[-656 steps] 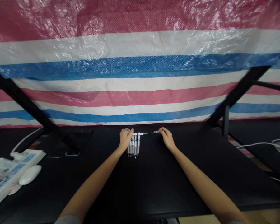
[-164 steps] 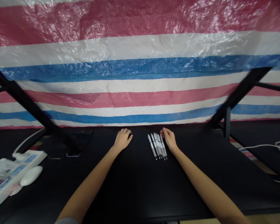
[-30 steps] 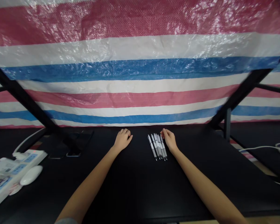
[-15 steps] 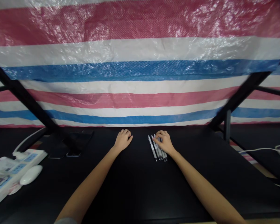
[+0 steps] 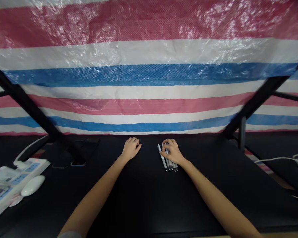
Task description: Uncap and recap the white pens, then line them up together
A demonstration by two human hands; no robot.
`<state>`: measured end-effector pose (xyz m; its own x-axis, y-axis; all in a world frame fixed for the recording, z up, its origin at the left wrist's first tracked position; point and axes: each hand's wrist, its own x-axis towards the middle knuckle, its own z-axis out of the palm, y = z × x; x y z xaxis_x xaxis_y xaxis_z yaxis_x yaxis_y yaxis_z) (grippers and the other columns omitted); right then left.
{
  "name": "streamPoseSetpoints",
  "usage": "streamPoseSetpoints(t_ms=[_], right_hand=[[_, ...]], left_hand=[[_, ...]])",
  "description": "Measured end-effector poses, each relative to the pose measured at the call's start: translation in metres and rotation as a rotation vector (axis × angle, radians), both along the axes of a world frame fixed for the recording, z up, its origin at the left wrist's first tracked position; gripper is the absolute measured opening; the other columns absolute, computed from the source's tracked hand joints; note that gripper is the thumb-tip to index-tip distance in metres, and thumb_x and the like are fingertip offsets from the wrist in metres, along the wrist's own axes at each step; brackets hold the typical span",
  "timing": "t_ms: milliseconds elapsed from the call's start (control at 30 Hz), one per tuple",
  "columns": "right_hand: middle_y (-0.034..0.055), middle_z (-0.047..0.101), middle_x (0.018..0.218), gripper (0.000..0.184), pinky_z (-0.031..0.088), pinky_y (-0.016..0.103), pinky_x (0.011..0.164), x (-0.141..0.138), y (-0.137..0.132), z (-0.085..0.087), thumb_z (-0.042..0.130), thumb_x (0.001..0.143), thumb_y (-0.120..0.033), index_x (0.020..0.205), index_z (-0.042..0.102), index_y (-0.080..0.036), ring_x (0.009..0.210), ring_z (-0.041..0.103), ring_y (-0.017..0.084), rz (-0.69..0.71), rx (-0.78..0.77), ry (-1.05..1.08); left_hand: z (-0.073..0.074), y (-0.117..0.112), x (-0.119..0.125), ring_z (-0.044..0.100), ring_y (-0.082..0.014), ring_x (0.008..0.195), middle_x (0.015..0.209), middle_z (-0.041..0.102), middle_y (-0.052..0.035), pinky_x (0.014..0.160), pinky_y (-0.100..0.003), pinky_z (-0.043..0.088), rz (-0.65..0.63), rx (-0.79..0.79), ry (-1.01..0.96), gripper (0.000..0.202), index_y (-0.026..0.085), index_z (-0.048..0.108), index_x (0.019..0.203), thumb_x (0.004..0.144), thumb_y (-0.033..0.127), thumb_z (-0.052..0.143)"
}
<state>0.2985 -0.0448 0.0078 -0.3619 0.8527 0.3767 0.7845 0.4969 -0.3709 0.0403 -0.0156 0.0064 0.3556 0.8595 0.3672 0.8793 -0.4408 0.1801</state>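
Several white-and-grey retractable pens (image 5: 162, 158) lie side by side on the black table top (image 5: 144, 198), their tips toward me. My right hand (image 5: 170, 152) is over them, with its fingers curled across the upper part of the bundle and hiding most of the pens. Only the leftmost pen and the lower ends of the others show. My left hand (image 5: 130, 148) rests palm down on the table, left of the pens. Its fingers are loosely curled and it touches nothing but the table.
A dark phone (image 5: 85, 148) lies left of my left hand. Farther left are a white power strip (image 5: 18, 178) and a white mouse (image 5: 32, 185). A striped tarpaulin (image 5: 149, 72) hangs behind the table, crossed by black frame bars. White cables (image 5: 275, 159) run at the right.
My right hand has slid left and further over the pens, now covering most of them. My left hand has stayed in place, and the pens lie as before.
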Motion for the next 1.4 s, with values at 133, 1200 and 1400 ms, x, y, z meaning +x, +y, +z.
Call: streamPoseSetpoints(t_ms=[133,1200,1400], right_hand=[[0.0065,0.055,0.108,0.021,0.035,0.044,0.090,0.001,-0.001,0.000,0.061,0.077,-0.038,0.065,0.063,-0.021,0.107,0.041,0.027,0.023,0.009,-0.023],[0.0046,0.057,0.108,0.020,0.034,0.043,0.089,-0.012,0.008,0.012,0.064,0.074,-0.031,0.058,0.061,-0.020,0.107,0.043,0.027,0.139,-0.144,-0.139],[0.0039,0.059,0.102,0.017,0.030,0.045,0.092,-0.014,0.018,0.012,0.058,0.077,-0.031,0.064,0.061,-0.021,0.105,0.044,0.025,0.090,-0.240,0.114]], left_hand=[[0.001,0.000,0.001,0.050,-0.0217,0.085,0.085,0.057,-0.0061,0.076,-0.035,0.039,0.001,-0.005,-0.010,0.017,0.019,0.052,0.073,0.087,0.028,0.045],[0.001,0.000,0.000,0.050,-0.0214,0.085,0.086,0.056,-0.0056,0.077,-0.035,0.039,-0.003,0.003,0.000,0.018,0.020,0.051,0.073,0.087,0.029,0.045],[0.000,0.001,0.000,0.051,-0.0215,0.085,0.086,0.058,-0.0054,0.078,-0.035,0.041,-0.007,0.012,0.016,0.018,0.019,0.052,0.075,0.088,0.030,0.045]])
